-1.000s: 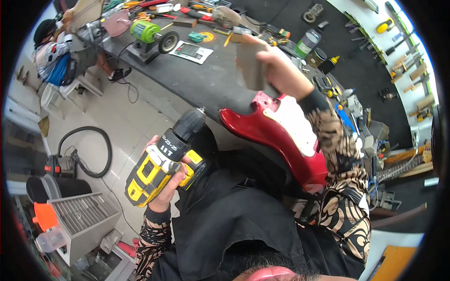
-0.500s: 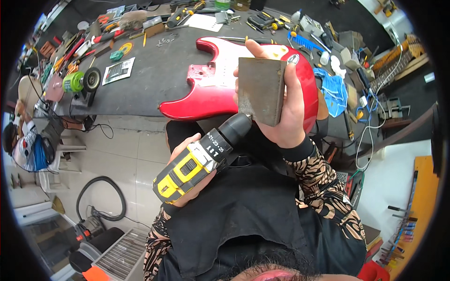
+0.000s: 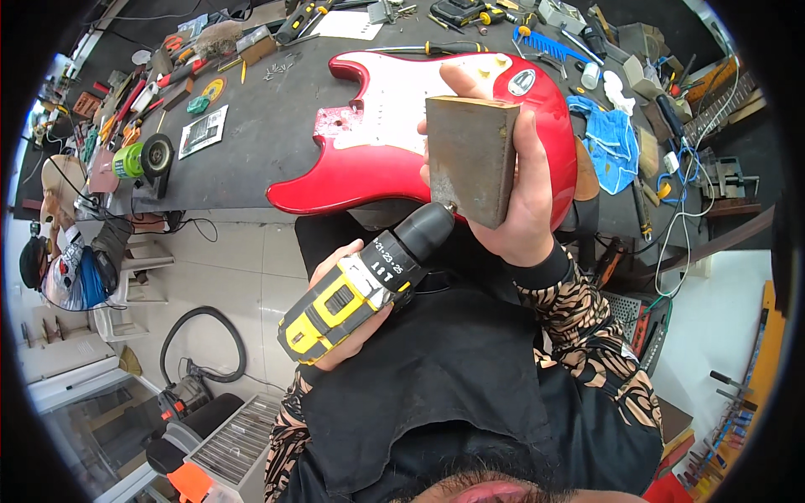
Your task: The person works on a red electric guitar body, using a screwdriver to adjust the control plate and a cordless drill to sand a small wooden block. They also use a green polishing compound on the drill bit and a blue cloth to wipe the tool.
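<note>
A yellow-and-black cordless drill (image 3: 344,306) is in my left hand (image 3: 360,339), whose fingers wrap around it from below. Its black chuck points up and to the right. My right hand (image 3: 528,210) grips a flat, grey-brown rectangular block (image 3: 470,159), fingers behind and thumb along the right edge. The drill's tip meets the block's lower left corner, where a paler worn patch shows; whether a bit is fitted is hard to see. Behind the block, a red electric guitar body (image 3: 377,180) with a white pickguard lies on the workbench, partly hidden by my right hand.
On the dark workbench (image 3: 251,159) are a green bench grinder (image 3: 138,159), small screws (image 3: 281,67), a blue comb-like tool (image 3: 541,42) and a blue face mask (image 3: 612,151). Another person (image 3: 71,260) sits at far left. A black vacuum hose (image 3: 205,310) curls on the tiled floor.
The view has shifted slightly, so the guitar body and bench sit a little higher and left. Both hands keep their hold, and the drill tip stays at the block's corner.
</note>
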### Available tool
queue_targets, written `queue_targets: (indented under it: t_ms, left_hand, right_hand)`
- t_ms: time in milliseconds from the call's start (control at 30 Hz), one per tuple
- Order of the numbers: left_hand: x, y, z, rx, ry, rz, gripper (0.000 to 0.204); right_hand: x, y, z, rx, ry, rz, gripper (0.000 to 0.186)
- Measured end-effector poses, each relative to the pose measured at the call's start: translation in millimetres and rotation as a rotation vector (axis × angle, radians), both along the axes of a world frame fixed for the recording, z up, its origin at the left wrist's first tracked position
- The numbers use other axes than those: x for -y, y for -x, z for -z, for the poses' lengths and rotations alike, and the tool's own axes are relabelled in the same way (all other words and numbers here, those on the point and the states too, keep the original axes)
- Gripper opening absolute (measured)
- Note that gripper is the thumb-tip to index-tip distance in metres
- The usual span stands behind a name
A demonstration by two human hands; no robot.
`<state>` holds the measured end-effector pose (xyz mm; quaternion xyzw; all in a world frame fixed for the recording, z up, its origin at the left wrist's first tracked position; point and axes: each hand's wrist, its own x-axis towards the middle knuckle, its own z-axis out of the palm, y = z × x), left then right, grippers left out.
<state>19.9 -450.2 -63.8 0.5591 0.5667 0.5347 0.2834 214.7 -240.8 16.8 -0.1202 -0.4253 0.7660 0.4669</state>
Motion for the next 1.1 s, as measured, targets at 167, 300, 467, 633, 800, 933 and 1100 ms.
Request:
queue_targets:
  t_ms: [167, 300, 467, 633, 800, 933, 1100]
  left_hand:
    - [7.8, 0.0, 8.7, 0.094, 0.097, -0.012, 0.095]
    - [17.0, 5.2, 16.6, 0.154, 0.162, -0.002, 0.099]
    - [26.1, 13.1, 16.0, 0.322, 0.232, 0.004, 0.103]
    - [28.6, 17.0, 11.1, 0.486, 0.225, -0.007, 0.104]
    - [32.3, 19.9, 8.5, 0.497, 0.206, 0.000, 0.104]
    - [35.4, 23.4, 7.8, 0.506, 0.170, -0.008, 0.104]
    - [37.0, 15.9, -6.0, 0.676, 0.118, -0.038, 0.101]
  right_hand:
    - [-4.6, -0.7, 3.9, 0.008, 0.024, -0.028, 0.089]
    - [-5.3, -3.2, 3.3, 0.027, 0.085, -0.084, 0.088]
    - [-4.3, -3.7, 5.0, 0.080, 0.177, -0.149, 0.080]
    - [-12.9, -5.9, 16.9, -0.021, 0.245, -0.369, 0.070]
    - [-11.5, -4.7, 17.8, 0.010, 0.312, -0.425, 0.070]
    - [-9.3, -2.7, 17.2, 0.018, 0.327, -0.474, 0.069]
    - [2.2, 6.0, 15.8, 0.077, 0.342, -0.491, 0.072]
